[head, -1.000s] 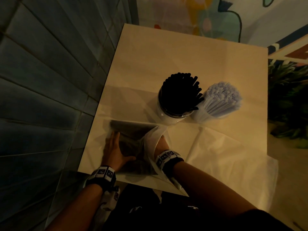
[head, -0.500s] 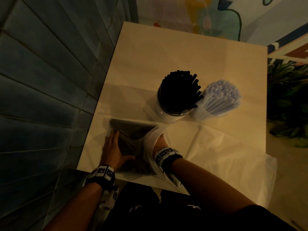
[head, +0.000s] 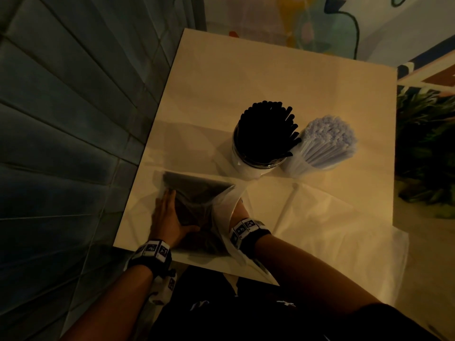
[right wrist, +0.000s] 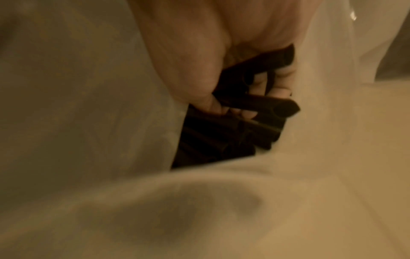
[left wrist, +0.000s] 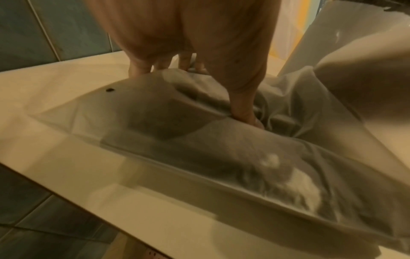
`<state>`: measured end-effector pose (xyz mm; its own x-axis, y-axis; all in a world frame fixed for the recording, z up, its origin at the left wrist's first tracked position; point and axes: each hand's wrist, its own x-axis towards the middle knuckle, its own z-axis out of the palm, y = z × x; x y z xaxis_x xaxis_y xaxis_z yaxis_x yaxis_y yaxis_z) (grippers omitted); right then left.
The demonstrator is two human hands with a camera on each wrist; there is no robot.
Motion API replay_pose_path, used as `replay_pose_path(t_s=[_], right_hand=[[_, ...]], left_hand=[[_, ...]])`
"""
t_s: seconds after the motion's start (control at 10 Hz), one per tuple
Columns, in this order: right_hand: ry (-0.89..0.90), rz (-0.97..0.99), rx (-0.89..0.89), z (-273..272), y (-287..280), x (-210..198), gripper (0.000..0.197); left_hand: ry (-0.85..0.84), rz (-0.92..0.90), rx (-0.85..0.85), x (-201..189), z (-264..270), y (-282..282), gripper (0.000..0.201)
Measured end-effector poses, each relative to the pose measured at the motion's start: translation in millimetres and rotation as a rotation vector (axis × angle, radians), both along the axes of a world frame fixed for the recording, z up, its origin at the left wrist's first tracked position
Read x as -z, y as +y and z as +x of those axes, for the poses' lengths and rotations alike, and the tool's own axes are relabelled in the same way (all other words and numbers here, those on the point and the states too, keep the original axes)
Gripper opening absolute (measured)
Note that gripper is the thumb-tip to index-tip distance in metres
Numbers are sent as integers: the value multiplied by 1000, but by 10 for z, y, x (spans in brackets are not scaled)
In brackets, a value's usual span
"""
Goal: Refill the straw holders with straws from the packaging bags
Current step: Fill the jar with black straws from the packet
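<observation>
The left hand point(head: 170, 217) lies flat on the packaging bag point(head: 197, 205) at the near left of the table point(head: 270, 82), fingers straight and together, thumb spread. The right hand point(right wrist: 199, 52) is inside the bag mouth, fingers curled around a bunch of black straws point(right wrist: 233, 126). Farther right stand the black straw holder point(head: 248, 166) and, touching it, the white straw holder point(head: 320, 148), both full.

The cream table point(head: 270, 77) bears two straw holders point(head: 256, 166), a packaging bag point(head: 194, 193).
</observation>
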<state>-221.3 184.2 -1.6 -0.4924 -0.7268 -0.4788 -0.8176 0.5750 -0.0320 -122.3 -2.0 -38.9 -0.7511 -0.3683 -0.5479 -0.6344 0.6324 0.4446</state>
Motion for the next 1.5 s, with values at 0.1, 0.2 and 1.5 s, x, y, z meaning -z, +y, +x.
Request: replay_pose_path(t_s=[0.1, 0.2, 1.5], right_hand=[[72, 144, -38, 22, 20, -82, 43], [-44, 112, 9, -49, 16, -33, 47], [-552, -182, 890, 180, 2283, -341, 6]], left_hand=[[-4, -8, -3, -5, -7, 17, 140], [-11, -14, 5, 8, -7, 6, 139], [-173, -94, 63, -91, -67, -5, 119]])
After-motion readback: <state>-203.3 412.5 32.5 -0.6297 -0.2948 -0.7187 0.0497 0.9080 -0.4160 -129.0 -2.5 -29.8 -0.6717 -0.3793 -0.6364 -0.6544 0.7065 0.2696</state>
